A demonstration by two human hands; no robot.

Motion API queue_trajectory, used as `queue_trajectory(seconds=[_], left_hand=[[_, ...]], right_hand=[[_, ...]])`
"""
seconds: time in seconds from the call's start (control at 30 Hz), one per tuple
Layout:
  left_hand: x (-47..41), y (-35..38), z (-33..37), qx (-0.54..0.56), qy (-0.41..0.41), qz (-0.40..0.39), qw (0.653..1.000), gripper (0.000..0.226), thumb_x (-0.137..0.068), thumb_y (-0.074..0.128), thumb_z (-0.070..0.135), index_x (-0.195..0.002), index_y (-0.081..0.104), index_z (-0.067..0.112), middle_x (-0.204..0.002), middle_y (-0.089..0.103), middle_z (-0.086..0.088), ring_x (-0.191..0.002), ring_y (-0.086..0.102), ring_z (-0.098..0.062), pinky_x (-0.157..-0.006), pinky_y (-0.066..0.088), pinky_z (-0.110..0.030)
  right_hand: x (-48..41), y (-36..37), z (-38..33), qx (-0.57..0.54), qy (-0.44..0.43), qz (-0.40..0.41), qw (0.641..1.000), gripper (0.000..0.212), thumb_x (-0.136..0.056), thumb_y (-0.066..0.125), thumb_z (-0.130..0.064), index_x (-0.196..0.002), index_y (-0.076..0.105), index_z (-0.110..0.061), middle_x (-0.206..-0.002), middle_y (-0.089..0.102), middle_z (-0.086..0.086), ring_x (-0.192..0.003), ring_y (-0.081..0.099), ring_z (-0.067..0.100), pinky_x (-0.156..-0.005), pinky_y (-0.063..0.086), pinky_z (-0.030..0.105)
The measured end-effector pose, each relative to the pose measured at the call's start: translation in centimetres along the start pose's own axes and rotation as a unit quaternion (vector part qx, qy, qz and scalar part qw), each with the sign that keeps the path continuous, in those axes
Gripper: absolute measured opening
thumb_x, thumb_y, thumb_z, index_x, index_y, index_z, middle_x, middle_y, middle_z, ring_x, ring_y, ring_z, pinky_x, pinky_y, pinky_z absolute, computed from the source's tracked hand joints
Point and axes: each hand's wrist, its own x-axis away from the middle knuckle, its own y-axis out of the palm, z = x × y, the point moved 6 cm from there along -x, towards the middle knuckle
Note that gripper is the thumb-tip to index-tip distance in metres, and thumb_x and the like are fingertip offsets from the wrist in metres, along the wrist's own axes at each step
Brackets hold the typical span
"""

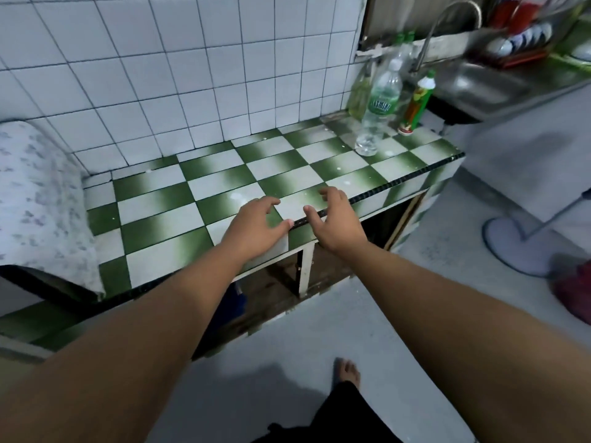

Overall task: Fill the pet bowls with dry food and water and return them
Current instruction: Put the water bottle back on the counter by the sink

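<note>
Head view of a tiled kitchen bench (179, 199). We see the left hand (256, 223) and the right hand (335, 219) side by side over its front edge. The fingers (270, 203) of both are loosely spread and lightly bent, and they hold nothing. Whether the tips touch the tiles we cannot tell.

The pet bowls are not in view, nor is any dry food. We therefore judge that filling and returning are both left to do, as far as this view shows.

Materials: the bench top is glazed ceramic in a green-and-white chequer, flecked with pale spots, with a dark beaded trim along its rim. The wall (160, 75) carries plain white square tiles.

At the far end stands a clear ribbed plastic water bottle (377, 113), upright and nearly drained. Just beside it is a green-capped squeeze bottle (417, 103). Behind them lie a stainless-steel sink (479, 87) and its curved faucet (428, 43). A floral cloth (35, 193) drapes the left end.
</note>
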Motion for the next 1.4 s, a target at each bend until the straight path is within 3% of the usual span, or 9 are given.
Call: queue_trajectory(seconds=[0.3, 0.53, 0.67, 0.87, 1.0, 1.07, 1.2, 1.4], left_hand=[[-14.4, 8.2, 7.4, 0.088, -0.020, -0.044, 0.995, 0.055, -0.085, 0.075, 0.053, -0.132, 0.058, 0.030, -0.120, 0.063, 0.001, -0.110, 0.060, -0.017, -0.099, 0.049, -0.034], [-27.8, 14.2, 12.0, 0.152, -0.059, -0.054, 0.985, 0.059, -0.080, 0.079, 0.055, -0.130, 0.060, 0.029, -0.120, 0.063, 0.000, -0.106, 0.061, -0.013, -0.082, 0.048, -0.023], [-34.4, 15.8, 13.8, 0.171, -0.075, -0.052, 0.981, 0.068, -0.079, 0.080, 0.056, -0.136, 0.056, 0.026, -0.121, 0.061, 0.000, -0.110, 0.062, -0.016, -0.096, 0.055, -0.037], [-42.2, 18.4, 15.2, 0.205, -0.086, -0.056, 0.973, 0.087, -0.074, 0.085, 0.054, -0.145, 0.046, 0.022, -0.127, 0.055, 0.004, -0.120, 0.058, -0.018, -0.103, 0.051, -0.037], [-46.4, 20.0, 15.3, 0.240, -0.074, -0.067, 0.966, 0.128, -0.047, 0.091, 0.070, -0.153, 0.037, 0.022, -0.151, 0.051, 0.005, -0.137, 0.049, -0.015, -0.115, 0.042, -0.042], [-48.0, 20.8, 15.6, 0.256, -0.066, -0.081, 0.961, 0.123, -0.050, 0.093, 0.065, -0.152, 0.039, 0.027, -0.154, 0.049, 0.005, -0.139, 0.046, -0.015, -0.116, 0.039, -0.042], [-49.9, 22.1, 15.5, 0.275, -0.070, -0.084, 0.955, 0.111, -0.045, 0.092, 0.072, -0.141, 0.051, 0.033, -0.134, 0.066, 0.012, -0.124, 0.061, -0.013, -0.108, 0.050, -0.044], [-47.9, 21.7, 15.2, 0.299, -0.056, -0.043, 0.952, 0.097, -0.047, 0.095, 0.066, -0.131, 0.058, 0.033, -0.121, 0.072, 0.011, -0.111, 0.069, -0.012, -0.098, 0.057, -0.042]], right_hand=[[-13.2, -7.4, 11.0, -0.076, 0.044, 0.045, 0.995, 0.053, -0.092, 0.062, -0.048, -0.133, 0.049, -0.017, -0.126, 0.054, 0.001, -0.098, 0.060, 0.016, -0.089, 0.052, 0.038], [-28.3, -13.5, 17.4, -0.129, 0.053, 0.074, 0.988, 0.056, -0.087, 0.067, -0.053, -0.128, 0.052, -0.019, -0.120, 0.057, 0.000, -0.098, 0.063, 0.019, -0.084, 0.053, 0.033], [-35.7, -16.6, 18.7, -0.147, 0.052, 0.103, 0.982, 0.061, -0.082, 0.070, -0.056, -0.125, 0.054, -0.015, -0.118, 0.060, 0.003, -0.103, 0.060, 0.018, -0.093, 0.054, 0.040], [-42.8, -17.8, 18.4, -0.186, 0.039, 0.125, 0.974, 0.072, -0.080, 0.072, -0.057, -0.134, 0.050, -0.015, -0.132, 0.055, 0.003, -0.121, 0.052, 0.017, -0.105, 0.045, 0.037], [-45.4, -16.6, 18.0, -0.231, 0.044, 0.094, 0.967, 0.076, -0.080, 0.070, -0.060, -0.140, 0.047, -0.019, -0.141, 0.053, 0.002, -0.129, 0.049, 0.017, -0.110, 0.042, 0.039], [-46.3, -15.9, 18.2, -0.232, 0.043, 0.083, 0.968, 0.069, -0.080, 0.066, -0.063, -0.133, 0.055, -0.020, -0.131, 0.061, 0.000, -0.122, 0.056, 0.017, -0.106, 0.047, 0.042], [-46.7, -15.9, 18.6, -0.227, 0.032, 0.086, 0.969, 0.048, -0.084, 0.062, -0.059, -0.111, 0.068, -0.021, -0.106, 0.072, -0.004, -0.102, 0.067, 0.015, -0.095, 0.054, 0.044], [-45.0, -16.2, 18.1, -0.232, -0.004, 0.074, 0.970, 0.038, -0.089, 0.064, -0.049, -0.108, 0.070, -0.017, -0.096, 0.074, -0.005, -0.095, 0.070, 0.012, -0.090, 0.056, 0.045]])
